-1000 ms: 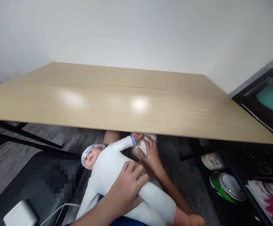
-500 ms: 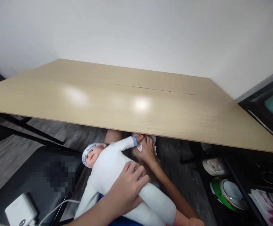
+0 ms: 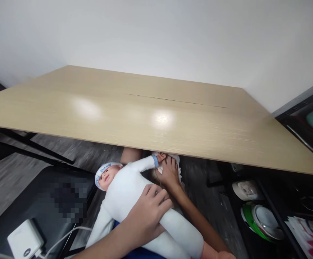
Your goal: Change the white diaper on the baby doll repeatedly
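Note:
A baby doll (image 3: 124, 187) in a white suit and a white cap with blue letters lies across my lap, just below the front edge of a light wooden table (image 3: 145, 115). My left hand (image 3: 145, 216) is closed over the doll's hip and thigh. My right hand (image 3: 169, 174) reaches past the doll's raised arm, which has a blue cuff, and its fingers curl on a white ruffled cloth (image 3: 178, 169) partly hidden under the table edge. One bare doll foot shows at the bottom right.
A white power adapter (image 3: 24, 239) with a cable lies on a black surface (image 3: 37, 201) at the lower left. At the right stands a black shelf with a white pot (image 3: 244, 190) and a green-and-white lidded container (image 3: 261, 223). Black table legs cross the grey floor on the left.
My right hand has curled from lying flat to gripping the white cloth beside the doll's hand. The view has shifted slightly. My left hand has stayed on the doll.

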Demonstrator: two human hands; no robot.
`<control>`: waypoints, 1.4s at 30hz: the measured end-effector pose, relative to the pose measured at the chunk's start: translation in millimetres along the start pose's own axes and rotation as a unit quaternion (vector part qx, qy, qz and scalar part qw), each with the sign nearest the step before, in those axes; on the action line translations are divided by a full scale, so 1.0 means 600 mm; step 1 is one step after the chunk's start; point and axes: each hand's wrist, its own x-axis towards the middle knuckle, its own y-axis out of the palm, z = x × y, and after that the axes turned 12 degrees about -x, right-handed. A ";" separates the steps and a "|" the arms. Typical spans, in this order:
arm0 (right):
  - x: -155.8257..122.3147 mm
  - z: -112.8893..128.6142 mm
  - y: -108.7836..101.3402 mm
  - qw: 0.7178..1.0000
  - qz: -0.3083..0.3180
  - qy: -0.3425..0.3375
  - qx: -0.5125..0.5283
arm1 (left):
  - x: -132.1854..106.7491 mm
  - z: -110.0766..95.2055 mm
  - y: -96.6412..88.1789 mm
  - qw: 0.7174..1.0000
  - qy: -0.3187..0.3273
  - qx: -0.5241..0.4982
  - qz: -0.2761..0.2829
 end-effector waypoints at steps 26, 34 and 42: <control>0.015 -0.012 -0.007 0.987 0.103 0.087 0.092 | 0.012 -0.005 -0.005 0.999 -0.018 -0.005 0.026; 0.093 0.017 0.010 0.982 0.098 0.115 0.114 | 0.013 -0.003 -0.003 0.999 -0.028 -0.004 0.033; 0.020 -0.025 0.001 0.976 0.010 0.069 0.205 | 0.004 -0.001 -0.004 0.999 -0.027 -0.032 0.004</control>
